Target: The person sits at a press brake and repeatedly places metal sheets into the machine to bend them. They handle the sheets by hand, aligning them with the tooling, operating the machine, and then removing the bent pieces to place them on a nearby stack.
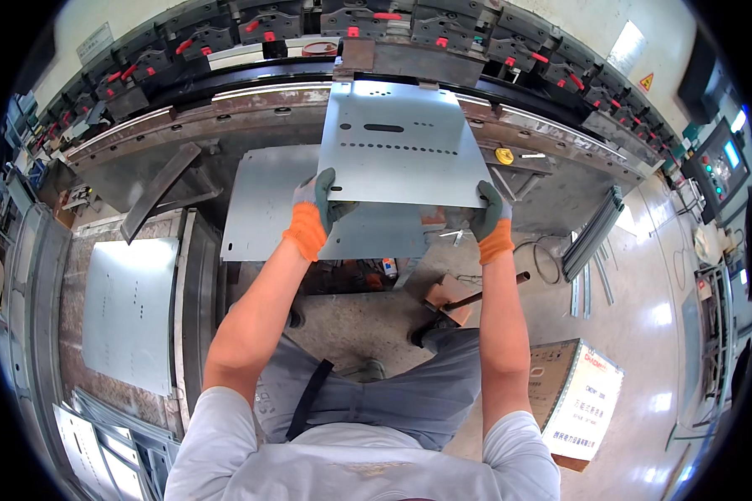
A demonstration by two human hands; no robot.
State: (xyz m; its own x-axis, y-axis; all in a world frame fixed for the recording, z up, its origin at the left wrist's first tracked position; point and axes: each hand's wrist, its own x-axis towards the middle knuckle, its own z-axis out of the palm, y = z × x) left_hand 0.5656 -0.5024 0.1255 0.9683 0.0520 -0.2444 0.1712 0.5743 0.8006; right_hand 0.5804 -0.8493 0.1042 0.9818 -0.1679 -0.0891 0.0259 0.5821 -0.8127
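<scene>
A flat sheet metal panel (401,173) with a slot and rows of punched holes lies out in front of me. Its far edge reaches in at the tooling of a press brake (284,71). My left hand (316,204), in a grey glove with an orange cuff, grips the panel's near left corner. At the near right corner my right hand (491,215), gloved alike, holds the edge. Fingers of both hands wrap around the sides, partly hidden under the sheet. Below and left of it rests another plain metal sheet (263,196).
A punched panel (129,313) lies on a bench at left, with stacked metal parts (113,451) nearer me. A yellow tape measure (505,156) sits on a ledge at right. Grey strips (591,238) lean there. A cardboard box (556,384) and a control panel (721,167) stand right.
</scene>
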